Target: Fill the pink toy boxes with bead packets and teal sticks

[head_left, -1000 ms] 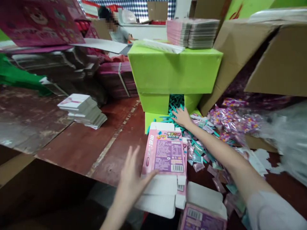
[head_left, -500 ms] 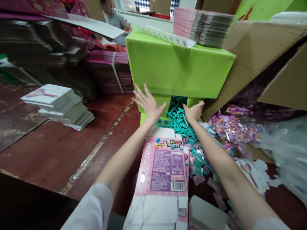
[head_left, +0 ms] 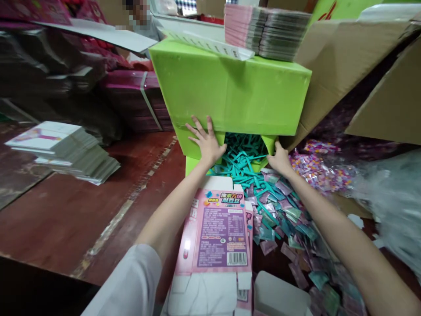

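A bright green box [head_left: 230, 92] stands in front of me with an opening low in its front. Teal plastic sticks [head_left: 245, 164] fill this opening and spill out of it. My left hand [head_left: 208, 145] lies with fingers spread against the box front, left of the opening. At the opening's right edge, my right hand [head_left: 279, 159] grips the green flap [head_left: 269, 142], its fingertips partly hidden. Below my hands lies a flattened pink and purple printed carton [head_left: 221, 237] with white end flaps.
Small foil sachets [head_left: 286, 206] are strewn at right, near bags of colourful beads [head_left: 324, 166] and clear plastic [head_left: 391, 206]. A stack of white cards [head_left: 66, 149] sits at left. Pink-edged bundles [head_left: 263, 33] rest on the green box. A person [head_left: 141, 22] is at the back.
My right hand has moved right to the flap, and the opening looks wider, with more teal sticks showing. My left hand now presses on the box front. The view has shifted slightly.
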Tool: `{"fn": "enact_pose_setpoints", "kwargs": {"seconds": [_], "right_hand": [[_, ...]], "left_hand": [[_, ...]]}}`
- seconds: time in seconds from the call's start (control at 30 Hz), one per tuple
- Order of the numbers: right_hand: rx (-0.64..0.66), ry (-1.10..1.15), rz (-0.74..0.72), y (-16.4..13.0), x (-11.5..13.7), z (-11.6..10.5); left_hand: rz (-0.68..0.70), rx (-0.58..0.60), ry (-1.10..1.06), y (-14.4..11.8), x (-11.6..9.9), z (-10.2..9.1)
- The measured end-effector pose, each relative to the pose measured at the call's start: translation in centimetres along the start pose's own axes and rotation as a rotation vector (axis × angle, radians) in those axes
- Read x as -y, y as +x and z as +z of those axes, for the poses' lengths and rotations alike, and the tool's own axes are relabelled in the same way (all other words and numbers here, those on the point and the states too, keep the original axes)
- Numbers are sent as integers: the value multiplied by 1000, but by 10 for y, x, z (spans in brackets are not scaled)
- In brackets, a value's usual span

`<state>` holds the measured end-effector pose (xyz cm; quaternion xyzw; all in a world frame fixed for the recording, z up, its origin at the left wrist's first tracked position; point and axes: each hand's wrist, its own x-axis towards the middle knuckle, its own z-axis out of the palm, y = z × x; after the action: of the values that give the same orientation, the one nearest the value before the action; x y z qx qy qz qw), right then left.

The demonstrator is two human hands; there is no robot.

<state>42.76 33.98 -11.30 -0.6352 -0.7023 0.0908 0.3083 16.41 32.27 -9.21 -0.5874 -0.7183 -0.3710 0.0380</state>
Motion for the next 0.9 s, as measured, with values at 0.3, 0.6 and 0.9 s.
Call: {"fn": "enact_pose_setpoints", "kwargs": {"seconds": [0.3, 0.6, 0.9], "right_hand": [[136, 520, 7, 1, -48, -7], [127, 692, 85, 0, -37, -9], [119, 561, 40, 5, -36, -15]], "left_hand": [[45, 20, -7, -10, 0, -26], [612, 525, 146, -25, -39, 7], [249, 644, 202, -49, -92, 87]]}}
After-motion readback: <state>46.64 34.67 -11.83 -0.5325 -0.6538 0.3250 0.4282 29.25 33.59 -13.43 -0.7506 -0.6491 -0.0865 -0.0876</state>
